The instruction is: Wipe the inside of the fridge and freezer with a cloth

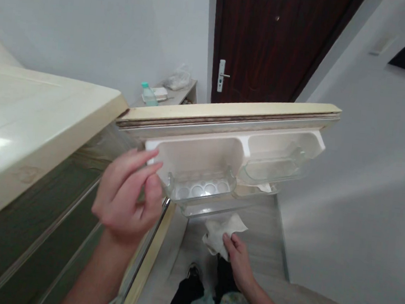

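The cream refrigerator door [228, 108] stands swung out from the cream refrigerator cabinet [49, 106] at left, so its white moulded upper compartments [202, 154] face the person; this presumably gives direct access to the inner side. The off-white, soft cloth [218, 232] is at near centre, above the grey floor [267, 254] and below the clear plastic door bins [274, 171]. The right hand [238, 257] pinches the cloth by its right edge between thumb and fingers; this grip probably leaves most of the fabric free. The left hand [126, 195] is raised between the cabinet and the left compartment, fingers loosely curled and parted, with nothing visible between them; contact with the compartment edge cannot be determined. A clear bottle with a turquoise cap [149, 95] stands on the far worktop [179, 95], apart from both hands.
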A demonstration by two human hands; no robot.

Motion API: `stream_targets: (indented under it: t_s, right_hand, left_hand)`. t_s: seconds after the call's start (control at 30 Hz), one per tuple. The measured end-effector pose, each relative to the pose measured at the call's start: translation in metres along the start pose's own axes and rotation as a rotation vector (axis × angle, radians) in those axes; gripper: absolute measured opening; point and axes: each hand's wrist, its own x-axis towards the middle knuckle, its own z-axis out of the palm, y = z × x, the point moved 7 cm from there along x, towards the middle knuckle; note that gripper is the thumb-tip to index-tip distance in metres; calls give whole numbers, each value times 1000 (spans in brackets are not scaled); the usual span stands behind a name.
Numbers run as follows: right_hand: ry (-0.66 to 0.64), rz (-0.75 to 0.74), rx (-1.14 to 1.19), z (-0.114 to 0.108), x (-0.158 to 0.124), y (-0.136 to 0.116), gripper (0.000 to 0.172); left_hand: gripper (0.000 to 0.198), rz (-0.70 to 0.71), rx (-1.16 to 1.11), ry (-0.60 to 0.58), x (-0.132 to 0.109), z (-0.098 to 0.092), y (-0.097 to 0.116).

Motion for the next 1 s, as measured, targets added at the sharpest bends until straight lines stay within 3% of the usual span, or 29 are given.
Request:
stream_targets:
  t_s: [0.1,0.17,0.2,0.27,0.37,0.53,0.63,0.77,0.87,1.0]
  right_hand:
    - [-131,8,-117,8,25,16,66]
    - [-191,3,-221,6,42,32,68]
    - [-219,5,-272,3,50,41,68]
    - [-275,-1,-360,-5,65,60,65]
    - [-309,-54,-453,-22,85,82,59]
    - [-260,-90,-526,-39,120,107,50]
    - [-246,-87,-558,-32,139,124,50]
    - [-276,-80,-562,-2,162,157,51]
    - [-366,-166,-528,36,170,179,50]
    - [-580,-327,-505,105,167,204,48]
  left_hand:
    - [15,-236,152,-59,-91,-22,-9]
    - [11,-418,236,-177,-152,-28,-22]
    - [8,-535,272,-290,-182,-27,-31]
    - [9,-657,327,-392,-234,-28,-41]
    - [30,-708,425,-547,-303,-25,-50]
    - [72,-594,567,-795,-410,-11,-59]
    - [83,-541,613,-834,-459,-10,-61]
    - [81,-432,613,-830,-504,-18,-63]
    - [87,-313,599,-782,-529,-23,-66]
    - [92,-233,648,-668,-551,-18,-69]
